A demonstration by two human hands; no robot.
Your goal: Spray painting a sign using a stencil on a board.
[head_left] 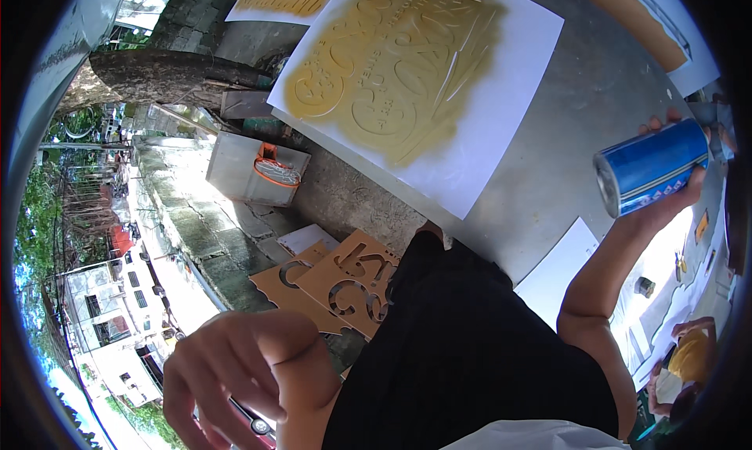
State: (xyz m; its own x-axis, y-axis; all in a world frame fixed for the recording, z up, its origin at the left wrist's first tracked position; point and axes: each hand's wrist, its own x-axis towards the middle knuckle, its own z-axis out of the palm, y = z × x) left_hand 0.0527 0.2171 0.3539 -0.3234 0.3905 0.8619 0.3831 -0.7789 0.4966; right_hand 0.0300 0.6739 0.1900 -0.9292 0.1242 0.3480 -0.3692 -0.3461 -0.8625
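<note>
Right hand [692, 187] clamped round blue can [654, 166], long axis eight-to-two. Gold-coated sheet [419, 90] at its ten o'clock; Left hand [227, 364] farther, empty, loosely curled.

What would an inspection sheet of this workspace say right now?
Surface: grey tabletop, partly covered by paper.
Job's things: blue can, gripped; white sheet with raised lettering under gold-coloured paint.
Clutter: cut-out cardboard panels below table level.
Hands: right hand around the can; left hand loosely curled, away from the tabletop, nothing visible in it.
Cables: nothing seen near the hands.
Surroundings: basketball hoop, tree trunk, another person in yellow at lower right.
</note>
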